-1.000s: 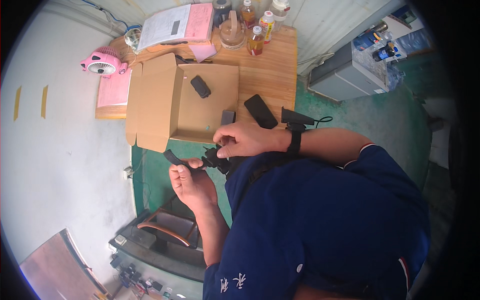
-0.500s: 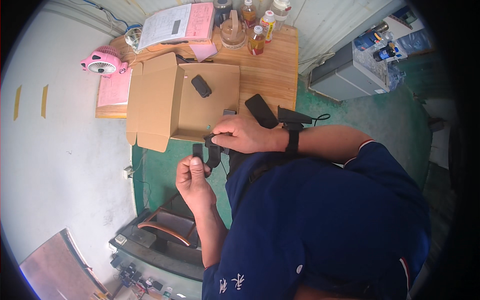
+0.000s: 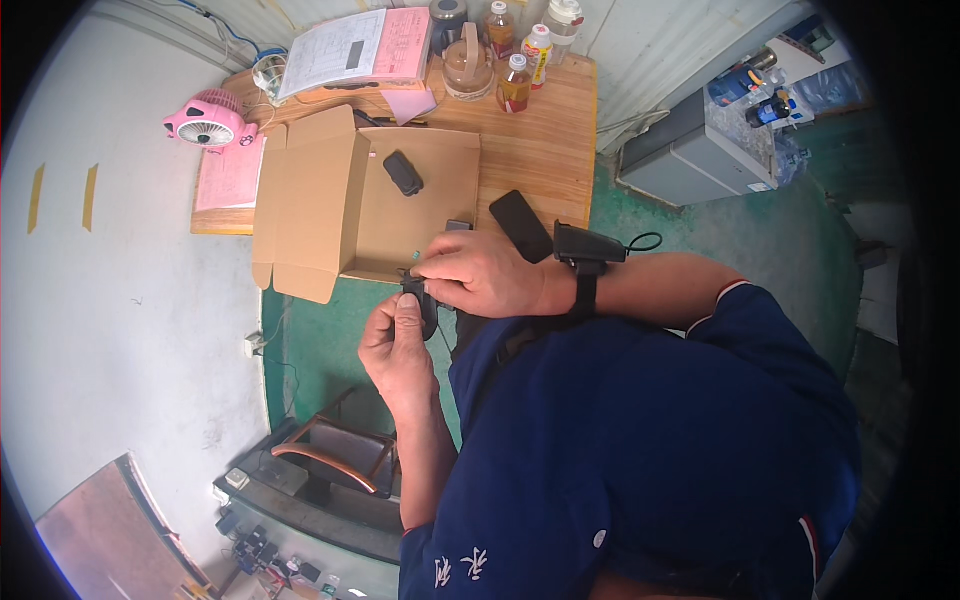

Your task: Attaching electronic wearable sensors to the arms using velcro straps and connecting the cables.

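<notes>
I log left hand (image 3: pixel 398 352) and right hand (image 3: pixel 490 275) pinching a black strap (image 3: pixel 430 318), just below the cardboard box (image 3: pixel 315 205). Black phone (image 3: pixel 521 226): right of box.

matt strap (image 3: pixel 430 320), smooth cardboard box (image 3: pixel 385 230)

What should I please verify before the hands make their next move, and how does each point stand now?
1. Left hand has a grip on the black strap piece: ok, pinched under the thumb.
2. Right hand is at the same piece: ok, thumb and fingers at its upper end.
3. Strap fully fastened: cannot tell, fingers cover that spot.
4. Wrist device banded to the right wrist: ok.
5. Cardboard box open: ok, with a black gadget inside.
6. Phone outside the box: ok, lying on the table.
</notes>
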The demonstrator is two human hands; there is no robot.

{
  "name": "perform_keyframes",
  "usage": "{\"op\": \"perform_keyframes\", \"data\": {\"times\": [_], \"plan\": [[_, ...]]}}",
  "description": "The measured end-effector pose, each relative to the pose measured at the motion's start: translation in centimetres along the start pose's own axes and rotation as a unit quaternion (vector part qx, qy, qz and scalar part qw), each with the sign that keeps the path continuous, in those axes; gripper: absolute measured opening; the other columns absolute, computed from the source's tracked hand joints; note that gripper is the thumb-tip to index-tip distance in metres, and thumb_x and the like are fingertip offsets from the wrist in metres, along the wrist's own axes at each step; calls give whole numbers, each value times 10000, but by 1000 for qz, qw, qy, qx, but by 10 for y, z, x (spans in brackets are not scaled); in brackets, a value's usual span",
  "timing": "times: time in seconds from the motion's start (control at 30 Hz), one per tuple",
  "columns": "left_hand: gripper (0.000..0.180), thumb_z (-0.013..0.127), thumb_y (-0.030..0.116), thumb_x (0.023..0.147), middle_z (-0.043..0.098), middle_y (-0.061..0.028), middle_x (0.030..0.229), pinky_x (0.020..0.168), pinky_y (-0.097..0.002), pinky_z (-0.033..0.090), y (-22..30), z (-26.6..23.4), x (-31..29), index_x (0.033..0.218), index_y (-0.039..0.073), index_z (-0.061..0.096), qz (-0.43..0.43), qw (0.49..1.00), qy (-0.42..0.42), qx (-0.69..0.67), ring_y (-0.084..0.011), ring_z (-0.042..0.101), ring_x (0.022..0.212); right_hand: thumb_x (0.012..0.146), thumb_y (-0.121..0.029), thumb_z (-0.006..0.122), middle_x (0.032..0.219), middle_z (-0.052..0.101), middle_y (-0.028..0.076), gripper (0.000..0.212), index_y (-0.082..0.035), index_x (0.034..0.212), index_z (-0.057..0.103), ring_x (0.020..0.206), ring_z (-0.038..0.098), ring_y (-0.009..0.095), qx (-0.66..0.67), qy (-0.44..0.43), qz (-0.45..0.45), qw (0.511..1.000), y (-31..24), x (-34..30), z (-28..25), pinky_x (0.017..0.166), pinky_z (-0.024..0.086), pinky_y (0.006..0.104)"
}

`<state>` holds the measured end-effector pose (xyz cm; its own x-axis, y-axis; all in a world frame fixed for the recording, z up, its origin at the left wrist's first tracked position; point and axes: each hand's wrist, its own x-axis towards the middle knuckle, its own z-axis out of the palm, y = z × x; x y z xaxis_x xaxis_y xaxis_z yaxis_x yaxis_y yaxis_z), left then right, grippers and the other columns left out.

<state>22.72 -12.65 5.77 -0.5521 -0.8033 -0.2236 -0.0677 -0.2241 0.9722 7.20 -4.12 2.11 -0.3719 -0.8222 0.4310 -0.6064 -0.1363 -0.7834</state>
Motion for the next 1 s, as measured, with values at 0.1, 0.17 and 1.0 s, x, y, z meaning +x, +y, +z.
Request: {"op": "perform_keyframes", "data": {"times": [0.1, 0.17, 1.0], "plan": [[151, 617, 66, 1016, 636, -6, 816, 679, -227, 440, 2, 4, -1, 952, -33, 711, -19, 999, 3, -28, -64, 526, 732, 851, -107, 743, 921, 665, 105, 186, -42, 1026, 742, 860, 665, 304, -2, 18, -25, 1000, 0, -1, 0, 719, 533, 411], [156, 632, 75, 1016, 633, -3, 809, 680, -226, 439, 5, 5, 0, 926, -28, 707, -50, 998, 15, -34, -64, 524, 732, 840, -100, 752, 930, 666, 99, 206, -42, 1038, 743, 868, 666, 299, 10, 30, -41, 999, 3, -1, 1, 723, 534, 411], [114, 605, 74, 1034, 592, 17, 833, 716, -214, 419, -15, 18, -8, 939, 30, 651, -21, 992, 21, -124, -53, 503, 766, 763, -47, 782, 879, 606, 72, 239, 6, 989, 726, 772, 610, 255, -85, 27, -194, 977, 5, -1, -10, 641, 518, 365]]}}
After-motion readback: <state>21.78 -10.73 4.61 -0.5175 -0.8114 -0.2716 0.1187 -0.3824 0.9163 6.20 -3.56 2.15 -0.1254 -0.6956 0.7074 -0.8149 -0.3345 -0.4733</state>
